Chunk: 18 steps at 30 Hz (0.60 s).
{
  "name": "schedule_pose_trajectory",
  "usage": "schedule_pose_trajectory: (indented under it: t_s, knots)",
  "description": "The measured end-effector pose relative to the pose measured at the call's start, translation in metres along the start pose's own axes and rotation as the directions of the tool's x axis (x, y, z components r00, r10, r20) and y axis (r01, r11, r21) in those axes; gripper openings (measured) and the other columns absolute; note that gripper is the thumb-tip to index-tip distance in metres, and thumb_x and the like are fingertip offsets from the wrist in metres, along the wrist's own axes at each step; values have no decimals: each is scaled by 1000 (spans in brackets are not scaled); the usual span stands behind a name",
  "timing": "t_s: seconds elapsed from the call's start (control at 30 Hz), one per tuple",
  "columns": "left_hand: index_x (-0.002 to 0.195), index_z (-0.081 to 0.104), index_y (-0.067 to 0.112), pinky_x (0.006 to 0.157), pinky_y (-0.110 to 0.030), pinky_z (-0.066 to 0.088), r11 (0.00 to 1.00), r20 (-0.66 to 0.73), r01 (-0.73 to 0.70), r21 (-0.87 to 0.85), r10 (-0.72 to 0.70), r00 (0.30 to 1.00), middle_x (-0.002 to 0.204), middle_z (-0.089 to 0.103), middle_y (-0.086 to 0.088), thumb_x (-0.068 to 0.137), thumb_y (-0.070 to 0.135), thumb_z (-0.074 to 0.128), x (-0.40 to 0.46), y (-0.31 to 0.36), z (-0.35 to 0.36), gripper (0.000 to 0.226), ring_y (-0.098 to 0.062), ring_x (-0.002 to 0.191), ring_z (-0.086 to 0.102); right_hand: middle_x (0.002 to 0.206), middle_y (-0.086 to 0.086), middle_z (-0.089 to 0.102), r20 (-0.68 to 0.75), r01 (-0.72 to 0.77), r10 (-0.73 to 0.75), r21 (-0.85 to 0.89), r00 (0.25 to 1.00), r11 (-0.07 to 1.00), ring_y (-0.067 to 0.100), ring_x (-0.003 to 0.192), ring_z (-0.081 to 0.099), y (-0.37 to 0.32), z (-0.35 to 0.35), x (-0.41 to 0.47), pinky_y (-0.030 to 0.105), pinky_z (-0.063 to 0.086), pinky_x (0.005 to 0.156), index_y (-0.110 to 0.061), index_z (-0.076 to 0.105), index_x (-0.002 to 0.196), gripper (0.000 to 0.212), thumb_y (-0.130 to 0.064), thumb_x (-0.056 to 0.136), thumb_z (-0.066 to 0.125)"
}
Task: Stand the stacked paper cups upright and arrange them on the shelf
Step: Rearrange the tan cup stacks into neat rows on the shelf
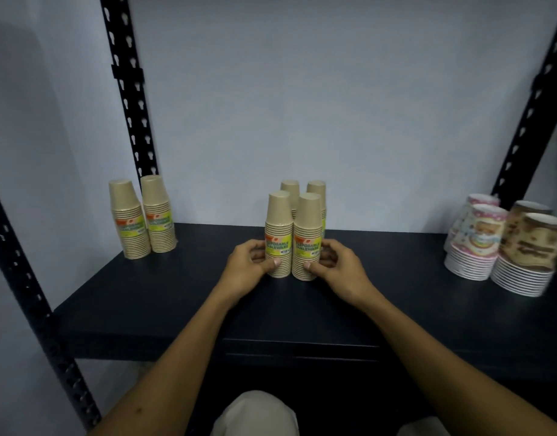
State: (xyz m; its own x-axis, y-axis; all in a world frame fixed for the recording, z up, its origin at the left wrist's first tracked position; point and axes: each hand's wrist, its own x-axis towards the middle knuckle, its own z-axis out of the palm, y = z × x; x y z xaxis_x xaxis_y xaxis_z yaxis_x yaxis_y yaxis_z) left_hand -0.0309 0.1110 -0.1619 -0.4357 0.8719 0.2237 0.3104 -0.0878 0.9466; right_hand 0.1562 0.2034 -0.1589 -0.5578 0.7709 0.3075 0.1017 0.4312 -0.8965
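Two stacks of tan paper cups with yellow-green labels stand upright, rims down, side by side at the middle of the dark shelf [145, 297]. My left hand [248, 265] grips the left front stack [278, 234] near its base. My right hand [337, 265] grips the right front stack [307, 237] the same way. Directly behind them stand two more tan stacks [302, 193], mostly hidden. Another pair of tan stacks [145, 215] stands upright at the back left of the shelf.
At the right end of the shelf stand several stacks of printed cups: pink-patterned ones [475, 237] and brown-patterned ones [532, 250]. Black slotted uprights [129, 89] frame the shelf at both sides. A pale wall lies behind.
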Motion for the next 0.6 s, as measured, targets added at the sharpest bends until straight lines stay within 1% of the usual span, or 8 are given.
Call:
schedule_pose_trajectory:
  t_s: [0.13, 0.23, 0.37, 0.43, 0.5, 0.57, 0.6]
  knots:
    - [118, 61, 12, 94, -33, 52, 1000, 1, -14, 8, 14, 1000, 112, 69, -2, 80, 13, 76, 3, 2, 14, 41, -12, 104, 65, 111, -7, 67, -20, -8, 7, -34, 1000, 999, 4, 100, 65, 1, -12, -6, 18, 53, 82, -17, 55, 126, 50, -16, 80, 76]
    - [118, 62, 13, 93, -33, 53, 999, 3, -21, 37, 21, 1000, 108, 70, 1, 80, 13, 75, 4, 4, 19, 40, -12, 103, 65, 111, -7, 67, -34, -9, 7, -75, 999, 997, 5, 100, 64, 1, -17, -6, 20, 53, 84, -18, 55, 125, 49, -18, 81, 75]
    - [120, 60, 12, 88, -26, 51, 998, 10, -19, 64, 19, 1000, 109, 68, 1, 82, 12, 73, 6, 6, 20, 40, -12, 103, 63, 109, -5, 68, -55, -15, 8, -111, 998, 994, 5, 96, 65, 1, -18, -4, 17, 52, 79, -17, 55, 126, 49, -19, 81, 75]
    - [121, 59, 10, 89, -26, 51, 997, 8, -17, 80, 17, 1000, 111, 67, -1, 83, 13, 73, 8, 6, 21, 41, -12, 104, 63, 110, -4, 67, -65, -23, 15, -123, 998, 992, 6, 97, 65, 2, -17, -1, 23, 54, 83, -16, 54, 127, 51, -20, 81, 75]
    - [121, 59, 8, 92, -30, 51, 996, 1, -15, 91, 15, 1000, 113, 67, -3, 83, 13, 73, 10, 4, 21, 41, -13, 104, 63, 113, -2, 66, -80, -38, 28, -127, 996, 991, 8, 99, 64, 3, -15, 1, 30, 55, 88, -16, 51, 130, 55, -21, 81, 76]
    - [120, 60, 8, 95, -33, 52, 995, -1, -12, 95, 13, 1000, 113, 68, -3, 82, 13, 73, 12, 3, 20, 40, -13, 104, 64, 115, 0, 65, -99, -63, 51, -119, 994, 991, 10, 101, 63, 5, -15, 3, 32, 54, 89, -16, 46, 131, 59, -23, 80, 76]
    - [119, 61, 8, 96, -35, 51, 995, 0, -14, 95, 14, 1000, 112, 69, -3, 82, 13, 74, 12, 3, 19, 39, -13, 104, 64, 115, 0, 65, -103, -68, 57, -114, 993, 991, 10, 101, 63, 5, -14, 4, 32, 54, 89, -16, 47, 130, 58, -23, 80, 76]
